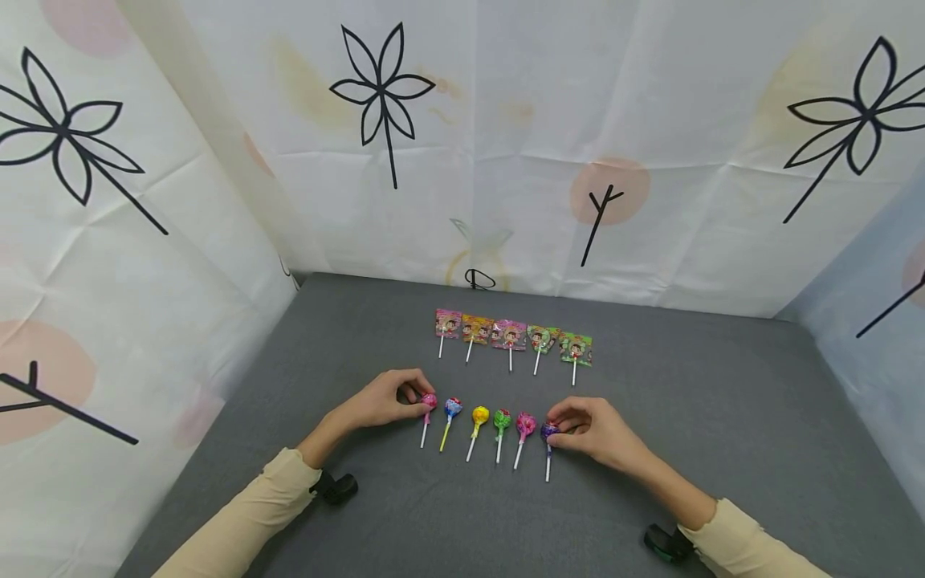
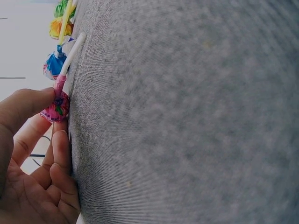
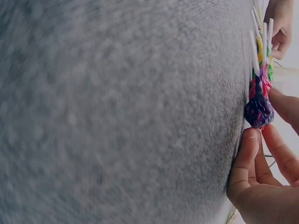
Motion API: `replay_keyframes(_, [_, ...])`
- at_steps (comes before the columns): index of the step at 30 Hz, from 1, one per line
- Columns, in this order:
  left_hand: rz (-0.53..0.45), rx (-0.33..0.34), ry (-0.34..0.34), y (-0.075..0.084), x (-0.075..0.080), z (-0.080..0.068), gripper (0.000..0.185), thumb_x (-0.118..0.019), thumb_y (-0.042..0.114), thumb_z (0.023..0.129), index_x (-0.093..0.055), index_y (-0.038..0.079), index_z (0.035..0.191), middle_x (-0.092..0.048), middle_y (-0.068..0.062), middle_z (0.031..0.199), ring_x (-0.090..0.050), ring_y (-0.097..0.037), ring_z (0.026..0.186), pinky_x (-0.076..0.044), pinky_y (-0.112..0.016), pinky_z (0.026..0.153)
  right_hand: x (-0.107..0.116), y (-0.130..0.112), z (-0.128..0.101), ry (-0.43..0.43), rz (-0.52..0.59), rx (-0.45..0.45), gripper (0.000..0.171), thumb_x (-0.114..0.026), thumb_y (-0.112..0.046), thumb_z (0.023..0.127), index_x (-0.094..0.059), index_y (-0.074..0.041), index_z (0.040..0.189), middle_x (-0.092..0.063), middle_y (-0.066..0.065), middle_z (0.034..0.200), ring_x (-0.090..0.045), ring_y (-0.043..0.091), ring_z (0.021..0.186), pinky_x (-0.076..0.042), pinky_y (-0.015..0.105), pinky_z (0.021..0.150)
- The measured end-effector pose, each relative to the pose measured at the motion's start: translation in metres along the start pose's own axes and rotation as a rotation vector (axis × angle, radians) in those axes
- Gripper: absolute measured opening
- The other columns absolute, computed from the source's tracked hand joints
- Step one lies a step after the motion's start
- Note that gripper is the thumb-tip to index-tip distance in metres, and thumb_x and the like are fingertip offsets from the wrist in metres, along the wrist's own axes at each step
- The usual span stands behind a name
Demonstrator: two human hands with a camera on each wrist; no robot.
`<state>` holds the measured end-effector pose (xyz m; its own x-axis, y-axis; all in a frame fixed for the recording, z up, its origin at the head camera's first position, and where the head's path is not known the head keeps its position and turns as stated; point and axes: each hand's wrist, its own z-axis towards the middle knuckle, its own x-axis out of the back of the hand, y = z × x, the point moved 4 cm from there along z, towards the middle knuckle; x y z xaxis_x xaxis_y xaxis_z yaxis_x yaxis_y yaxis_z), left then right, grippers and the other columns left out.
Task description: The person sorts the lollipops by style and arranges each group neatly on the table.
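A row of round-headed lollipops lies on the grey table. At its left end my left hand [image 1: 391,399] pinches a pink lollipop [image 1: 429,400] by its head, between thumb and fingers; the left wrist view shows this pink lollipop [image 2: 55,112] up close. My right hand [image 1: 596,429] holds the purple lollipop [image 1: 549,431] at the right end, with thumb and fingertips about its head [image 3: 259,112]. Between the hands lie a blue lollipop [image 1: 453,408], a yellow one [image 1: 480,415], a green one [image 1: 502,419] and another pink one [image 1: 526,424], sticks towards me.
Behind this row, flat-wrapped lollipops form a second row, from a pink packet [image 1: 448,323] at the left to a green packet [image 1: 576,348] at the right. A patterned white cloth [image 1: 506,217] hangs beyond the grey table [image 1: 433,522] and along its sides.
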<state>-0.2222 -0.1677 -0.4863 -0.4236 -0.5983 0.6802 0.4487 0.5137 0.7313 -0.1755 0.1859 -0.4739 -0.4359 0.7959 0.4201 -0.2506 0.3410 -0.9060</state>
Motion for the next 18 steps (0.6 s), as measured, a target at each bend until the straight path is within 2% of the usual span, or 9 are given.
replay_keyframes(7, [0.008,0.004,0.000,0.000,0.000,0.000,0.017,-0.078,0.018,0.094,-0.070,0.015,0.108,-0.064,0.007,0.098,-0.058,-0.014,0.085,-0.049,-0.033,0.077,0.007,-0.001,-0.006,-0.006,0.023,-0.013,0.031,-0.082,-0.007,0.087,-0.068,0.006,0.112,-0.068,0.017,0.109,-0.066,0.032,0.095,-0.055,0.032,0.079])
replay_keyframes(18, [0.000,0.014,-0.017,-0.001,0.000,-0.003,0.022,-0.078,0.020,0.093,-0.068,0.014,0.113,-0.063,0.006,0.103,-0.058,-0.014,0.088,-0.049,-0.034,0.080,0.025,-0.003,-0.021,0.072,0.034,-0.038,0.033,-0.082,-0.009,0.088,-0.068,0.007,0.113,-0.067,0.019,0.109,-0.066,0.034,0.096,-0.055,0.031,0.077])
